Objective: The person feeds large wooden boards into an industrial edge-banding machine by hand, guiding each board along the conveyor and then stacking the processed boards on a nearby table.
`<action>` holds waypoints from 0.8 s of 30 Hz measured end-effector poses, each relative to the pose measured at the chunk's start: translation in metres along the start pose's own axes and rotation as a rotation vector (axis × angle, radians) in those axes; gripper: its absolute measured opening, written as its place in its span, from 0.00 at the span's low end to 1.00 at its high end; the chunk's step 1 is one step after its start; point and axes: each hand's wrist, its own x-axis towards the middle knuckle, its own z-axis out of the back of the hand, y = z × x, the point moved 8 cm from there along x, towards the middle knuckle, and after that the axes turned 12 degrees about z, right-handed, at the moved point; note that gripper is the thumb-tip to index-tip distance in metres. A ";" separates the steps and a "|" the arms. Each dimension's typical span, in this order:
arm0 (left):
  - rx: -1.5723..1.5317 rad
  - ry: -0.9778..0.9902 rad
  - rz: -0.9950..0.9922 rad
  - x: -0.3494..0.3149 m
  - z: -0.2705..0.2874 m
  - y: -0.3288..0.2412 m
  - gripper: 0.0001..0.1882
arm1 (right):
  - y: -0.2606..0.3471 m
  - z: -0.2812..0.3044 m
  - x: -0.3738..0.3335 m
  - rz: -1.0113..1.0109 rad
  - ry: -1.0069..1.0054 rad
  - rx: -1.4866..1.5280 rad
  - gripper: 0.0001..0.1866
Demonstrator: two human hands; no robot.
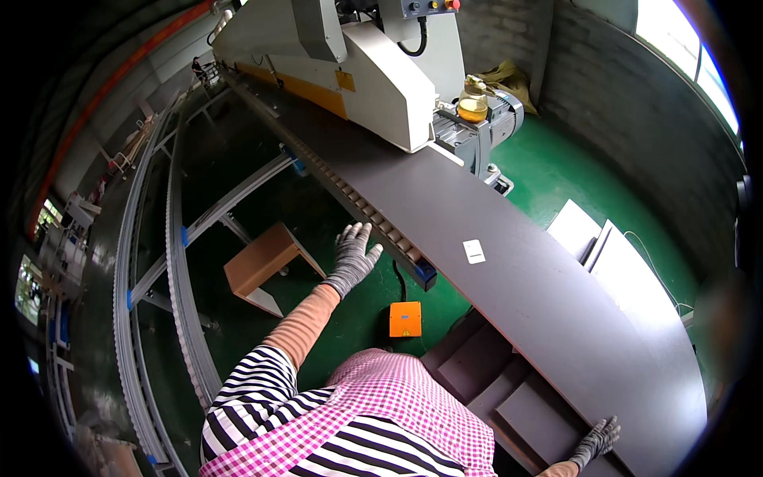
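Note:
A long dark grey-brown board (pixel 509 230) runs from under the machine's white housing toward the lower right, with a small white label (pixel 474 252) on its top. My left hand (pixel 352 258), in a striped grey glove, is open with its fingers spread, beside the row of rollers (pixel 369 213) along the machine's near side. Nothing is in it. At the board's near edge, lower right, my right hand (pixel 598 441) wears the same kind of glove. Its fingers stretch over the board's top; its underside is hidden.
An orange box (pixel 405 319) sits on the green floor by my body. Several dark panels (pixel 485 362) lie below the board. On the left stand a brown panel piece (pixel 262 262) and a metal roller frame (pixel 179 294). A motor (pixel 505 118) and pale panels (pixel 574 226) are beyond the board.

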 end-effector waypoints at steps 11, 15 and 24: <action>-0.087 -0.074 0.149 0.114 0.016 0.096 0.32 | 0.098 0.033 -0.043 -0.004 -0.262 0.024 0.27; -0.087 -0.056 0.180 0.162 0.008 0.123 0.33 | 0.182 0.049 -0.071 0.159 -0.315 0.095 0.28; -0.084 -0.126 0.230 0.269 -0.004 0.192 0.35 | 0.299 0.081 -0.116 0.385 -0.384 0.230 0.32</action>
